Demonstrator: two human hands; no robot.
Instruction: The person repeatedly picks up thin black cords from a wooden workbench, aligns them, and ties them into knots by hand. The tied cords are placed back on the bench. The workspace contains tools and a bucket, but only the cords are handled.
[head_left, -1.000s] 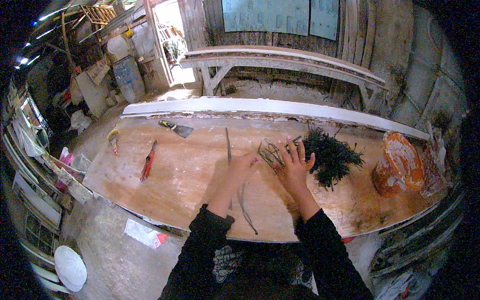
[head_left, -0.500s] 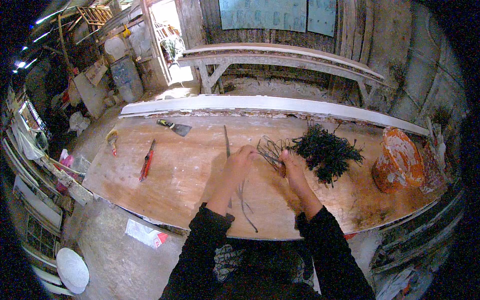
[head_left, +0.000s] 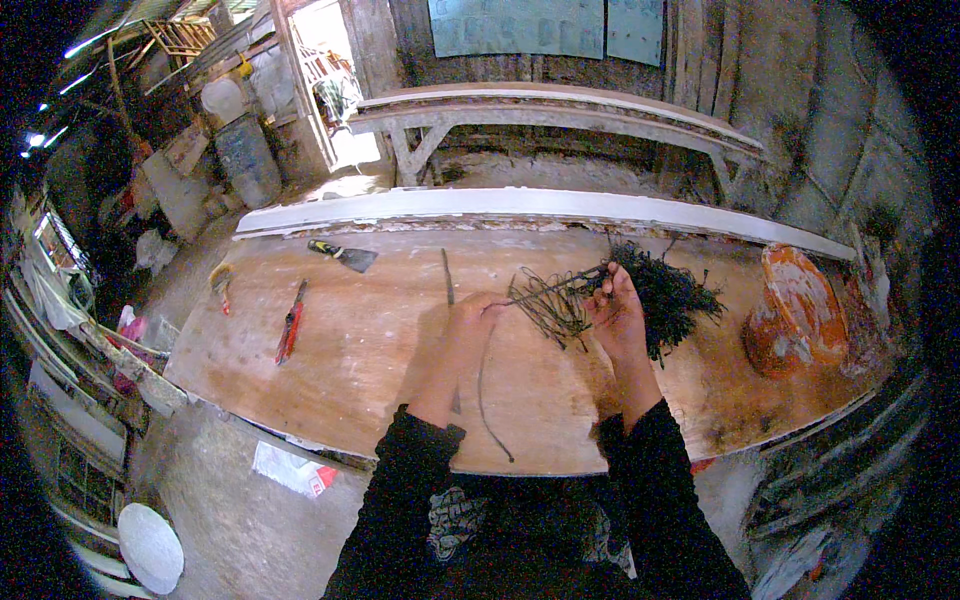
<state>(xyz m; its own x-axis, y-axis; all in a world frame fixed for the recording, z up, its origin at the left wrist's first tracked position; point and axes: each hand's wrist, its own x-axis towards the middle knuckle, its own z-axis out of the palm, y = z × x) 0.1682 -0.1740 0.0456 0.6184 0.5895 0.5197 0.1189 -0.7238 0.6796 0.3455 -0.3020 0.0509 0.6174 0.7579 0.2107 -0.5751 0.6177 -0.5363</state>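
Note:
My left hand is closed over the middle of the table, pinching one end of a thin dark cord. The cord runs taut to my right hand, whose thumb and fingers are closed on it. Below that stretch lie loose wiry loops of dark cord. A tangled heap of black cords rests just beyond and to the right of my right hand. From my left hand a loose tail curves down toward the near edge. A thin dark strip lies partly hidden under my left hand and wrist.
On the wooden tabletop are a putty knife, a brush and a red-handled tool at left. An orange plaster-smeared bucket lies tilted at right. A long white moulding borders the far edge; a bench stands behind.
My right hand has moved right and slightly up, drawing a length of cord straight between my hands. The loops have spread on the table; my left hand has shifted little.

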